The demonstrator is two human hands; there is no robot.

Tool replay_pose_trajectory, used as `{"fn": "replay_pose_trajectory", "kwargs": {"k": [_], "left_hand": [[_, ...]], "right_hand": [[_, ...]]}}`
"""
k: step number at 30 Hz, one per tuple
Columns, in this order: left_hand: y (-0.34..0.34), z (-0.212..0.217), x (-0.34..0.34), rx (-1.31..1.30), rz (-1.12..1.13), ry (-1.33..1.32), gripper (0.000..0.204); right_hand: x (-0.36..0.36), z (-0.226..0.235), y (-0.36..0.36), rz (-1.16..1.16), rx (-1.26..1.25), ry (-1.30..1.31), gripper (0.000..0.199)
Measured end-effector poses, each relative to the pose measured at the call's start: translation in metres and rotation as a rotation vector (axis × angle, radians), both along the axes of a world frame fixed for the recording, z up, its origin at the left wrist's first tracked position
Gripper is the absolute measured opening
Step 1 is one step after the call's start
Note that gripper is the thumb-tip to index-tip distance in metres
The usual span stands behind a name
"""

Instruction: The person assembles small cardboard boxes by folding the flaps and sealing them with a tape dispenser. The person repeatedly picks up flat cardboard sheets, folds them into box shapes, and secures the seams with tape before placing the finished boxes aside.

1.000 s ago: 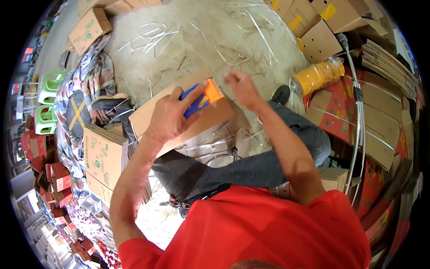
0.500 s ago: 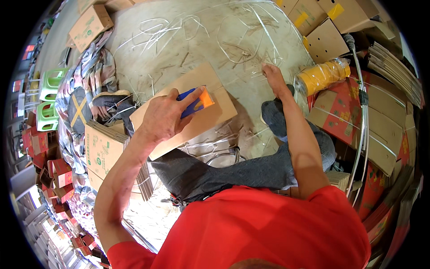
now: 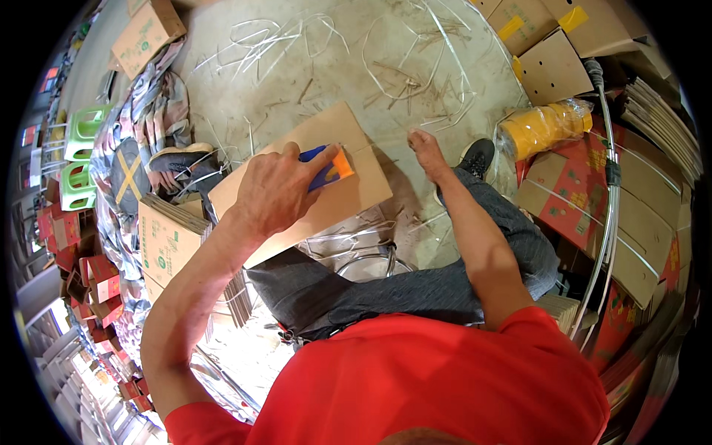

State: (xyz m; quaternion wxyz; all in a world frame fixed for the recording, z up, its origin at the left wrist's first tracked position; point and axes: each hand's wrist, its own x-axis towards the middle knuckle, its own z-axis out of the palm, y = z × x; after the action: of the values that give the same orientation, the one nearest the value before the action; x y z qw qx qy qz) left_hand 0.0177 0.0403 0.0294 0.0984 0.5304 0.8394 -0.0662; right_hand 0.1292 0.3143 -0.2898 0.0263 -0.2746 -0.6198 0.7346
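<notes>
So, left hand (image 3: 274, 189) around blue-orange tool (image 3: 335, 170), right hand (image 3: 428, 151) curled.

Green stools (image 3: 77, 136) at left — white straps (image 3: 271, 46) strewn across floor (image 3: 334, 81).

We see a brown box (image 3: 341, 199), a blue and orange thing (image 3: 328, 175), a red shirt (image 3: 430, 371), yellow rolls (image 3: 540, 132), green stools (image 3: 80, 142) and a blurry cloth (image 3: 163, 96), maybe checked pink and grey.

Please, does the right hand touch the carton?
Apart: the head view shows a strip of floor between the right hand and the carton.
</notes>
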Motion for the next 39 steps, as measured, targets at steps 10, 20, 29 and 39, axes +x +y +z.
{"fn": "replay_pose_trajectory", "kwargs": {"k": [10,20,29,39], "left_hand": [[0.014,0.002,-0.003,-0.048,-0.024,-0.044,0.06],[0.011,-0.002,-0.007,-0.031,-0.048,-0.01,0.068],[0.007,-0.007,-0.009,-0.048,0.018,-0.084,0.065],[0.004,-0.004,-0.006,-0.012,0.049,-0.097,0.055]], "right_hand": [[-0.01,-0.066,-0.085,-0.009,-0.065,0.01,0.034],[-0.024,-0.069,-0.045,-0.204,0.499,-0.207,0.035],[-0.103,0.071,-0.081,0.208,0.003,0.391,0.068],[-0.102,-0.039,-0.083,0.223,0.186,0.099,0.058]]}}
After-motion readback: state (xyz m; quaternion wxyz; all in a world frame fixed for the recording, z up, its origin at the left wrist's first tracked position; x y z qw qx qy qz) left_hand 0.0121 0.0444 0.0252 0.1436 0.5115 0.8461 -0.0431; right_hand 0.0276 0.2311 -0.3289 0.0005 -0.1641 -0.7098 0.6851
